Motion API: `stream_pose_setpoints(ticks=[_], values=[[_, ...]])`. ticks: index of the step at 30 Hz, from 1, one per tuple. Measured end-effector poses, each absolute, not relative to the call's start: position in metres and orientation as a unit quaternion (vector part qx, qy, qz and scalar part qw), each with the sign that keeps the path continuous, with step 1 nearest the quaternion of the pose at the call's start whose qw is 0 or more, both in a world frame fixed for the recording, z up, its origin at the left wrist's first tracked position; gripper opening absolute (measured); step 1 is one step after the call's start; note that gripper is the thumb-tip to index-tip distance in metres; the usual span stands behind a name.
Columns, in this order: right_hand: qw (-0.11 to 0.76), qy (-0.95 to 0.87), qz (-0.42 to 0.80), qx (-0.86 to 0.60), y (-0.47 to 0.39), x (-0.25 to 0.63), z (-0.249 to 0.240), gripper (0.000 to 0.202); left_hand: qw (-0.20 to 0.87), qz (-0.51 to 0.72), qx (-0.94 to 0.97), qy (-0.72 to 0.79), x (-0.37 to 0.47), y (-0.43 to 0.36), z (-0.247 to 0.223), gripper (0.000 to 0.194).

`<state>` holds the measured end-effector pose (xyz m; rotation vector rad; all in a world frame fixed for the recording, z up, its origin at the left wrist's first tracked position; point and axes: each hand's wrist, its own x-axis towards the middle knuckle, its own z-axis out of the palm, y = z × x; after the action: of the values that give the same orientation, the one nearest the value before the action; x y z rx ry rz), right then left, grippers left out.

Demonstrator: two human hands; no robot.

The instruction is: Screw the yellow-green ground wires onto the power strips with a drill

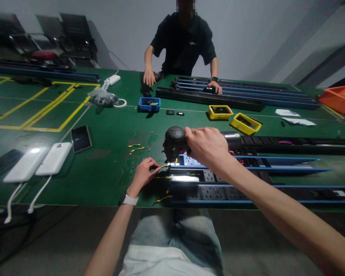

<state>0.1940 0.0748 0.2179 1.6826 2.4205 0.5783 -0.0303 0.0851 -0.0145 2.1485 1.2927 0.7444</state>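
Observation:
My right hand (208, 145) is wrapped round a black cordless screwdriver (174, 138), its head over the left ends of the power strips. Below it, my left hand (145, 172) pinches a short yellow-green wire (163, 166) at the end of one strip. Several long power strips (215, 191) with black socket faces and blue edges lie side by side under my right forearm. Another yellow-green wire (162, 199) sticks out from the nearest strip's end. Whether the screwdriver's tip touches a screw is hidden from me.
Loose wires (137, 149) and small screws lie left of the strips. Beyond are a blue bin (149, 104), yellow bins (220, 112) and more strips (241, 90) by a co-worker (186, 42). A phone (81, 138) and white power banks (54, 158) rest at left.

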Motion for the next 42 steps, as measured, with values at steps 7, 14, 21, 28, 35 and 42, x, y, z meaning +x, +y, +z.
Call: stream_pose_setpoints(ticks=[7, 14, 21, 28, 35, 42], values=[[0.064, 0.803, 0.189, 0.561, 0.0731, 0.1936, 0.2183, 0.016, 0.254, 0.279, 0.795, 0.476, -0.0298, 0.0857, -0.0161, 0.022], [0.061, 0.806, 0.196, 0.556, 0.0725, 0.1928, 0.2191, 0.015, 0.252, 0.279, 0.795, 0.476, -0.0284, 0.0851, -0.0142, 0.021], [0.071, 0.804, 0.187, 0.560, 0.0733, 0.1932, 0.2181, 0.014, 0.256, 0.280, 0.793, 0.476, -0.0293, 0.0856, -0.0147, 0.021], [0.063, 0.803, 0.197, 0.559, 0.0735, 0.1939, 0.2176, 0.015, 0.259, 0.285, 0.793, 0.473, -0.0299, 0.0853, -0.0147, 0.021], [0.065, 0.801, 0.190, 0.564, 0.0718, 0.1950, 0.2178, 0.016, 0.254, 0.285, 0.796, 0.470, -0.0296, 0.0845, -0.0141, 0.022], [0.067, 0.802, 0.184, 0.565, 0.0742, 0.1959, 0.2176, 0.015, 0.262, 0.283, 0.793, 0.472, -0.0300, 0.0845, -0.0137, 0.022]])
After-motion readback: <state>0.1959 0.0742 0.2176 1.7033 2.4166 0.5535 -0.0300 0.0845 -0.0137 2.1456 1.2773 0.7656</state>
